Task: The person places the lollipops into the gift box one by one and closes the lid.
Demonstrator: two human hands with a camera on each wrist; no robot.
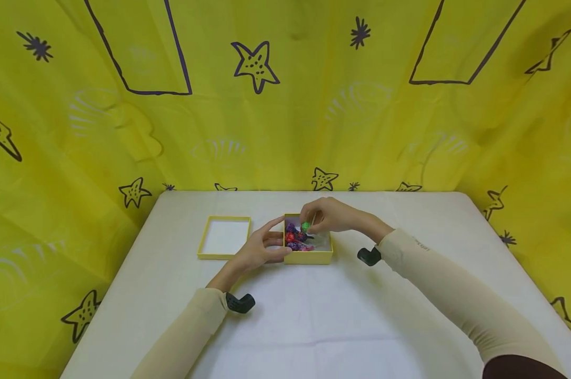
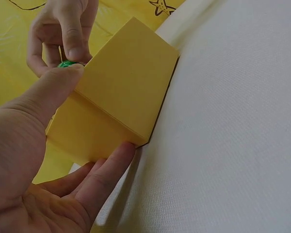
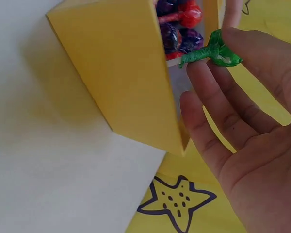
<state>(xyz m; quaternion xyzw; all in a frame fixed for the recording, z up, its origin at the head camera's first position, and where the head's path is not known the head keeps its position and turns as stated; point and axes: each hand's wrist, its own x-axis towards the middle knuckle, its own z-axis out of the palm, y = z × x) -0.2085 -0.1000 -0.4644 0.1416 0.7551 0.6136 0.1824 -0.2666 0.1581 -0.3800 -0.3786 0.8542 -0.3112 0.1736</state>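
Note:
A small yellow box (image 1: 309,257) stands mid-table and holds several wrapped lollipops (image 1: 294,238), red and purple. My left hand (image 1: 259,251) grips the box's left side, thumb (image 2: 53,90) at the rim and fingers (image 2: 106,170) at the near corner. My right hand (image 1: 324,216) hovers over the box's far side and pinches a green-wrapped lollipop (image 1: 306,227) at the box's top. The green wrapper (image 3: 216,51) sits between the right fingertips, with the red lollipop (image 3: 189,14) and purple ones (image 3: 172,34) inside the box (image 3: 121,73). The left wrist view shows the box's outer wall (image 2: 121,92), the green lollipop (image 2: 67,63) and the right hand (image 2: 63,29).
The box's lid (image 1: 224,237) lies upturned just left of the box. The white table (image 1: 313,326) is ringed by a yellow cloth with stars (image 1: 256,64) at the back and both sides. Black wrist mounts (image 1: 240,302) (image 1: 369,256) sit at my sleeves.

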